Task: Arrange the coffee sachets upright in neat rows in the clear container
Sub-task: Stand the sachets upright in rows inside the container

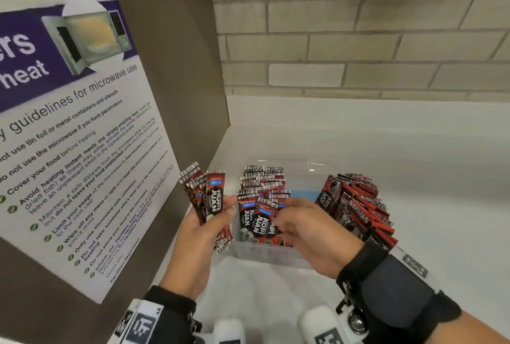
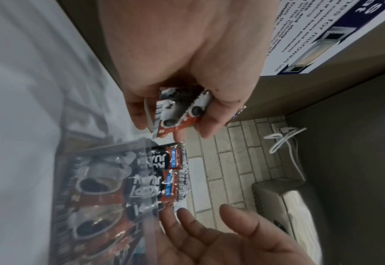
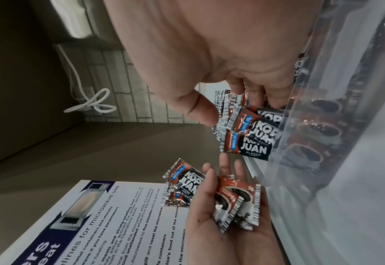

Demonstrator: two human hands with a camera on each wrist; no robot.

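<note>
Several "KOPI JUAN" sachets [image 1: 214,200] in left grip [image 1: 204,230]; right grip [image 1: 306,230] pinches container's sachets [image 1: 260,216].

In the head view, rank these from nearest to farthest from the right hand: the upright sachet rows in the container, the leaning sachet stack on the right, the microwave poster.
From the right hand:
1. Upright sachet rows, at its fingers, centre of the clear container.
2. Leaning sachet stack, just behind and to its right.
3. Microwave poster, far left on the side panel.
</note>
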